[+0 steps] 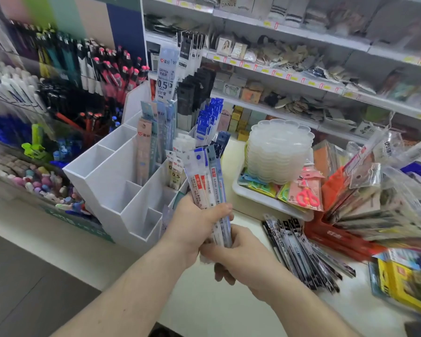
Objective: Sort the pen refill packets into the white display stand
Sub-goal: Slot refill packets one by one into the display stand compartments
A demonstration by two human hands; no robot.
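- My left hand [195,221] is curled round the middle of a bundle of pen refill packets [206,181], thumb lying across the front of them, holding them upright and a little tilted.
- My right hand [241,257] grips the bottom end of the same bundle from below, fingers wrapped under it; the two hands touch each other there.
- The bundle fans out at the top: clear sleeves with red, white and blue printing, one with a blue dot near its hanging hole.
- The packets stand just in front of the white display stand [112,188], at its right front corner, not inside any compartment.
- The stand steps up in tiers toward the back. Its front and left compartments show bare white walls, while the middle and rear ones already hold upright refill packets [153,142], pink, pale blue and dark blue.
- A taller packet marked 0.5 [165,76] rises at the back of the stand; I cannot tell which slot it sits in, as the frame is blurred there.
- On the counter [204,300] to my right lies a loose heap of dark packets [301,254].
- Beyond it, a white tray [260,200] carries a stack of clear scalloped lids [278,152] and carded pink scissors [306,194].
- Racks of pens [58,74] fill the left side, and store shelves [301,69] run across the back.
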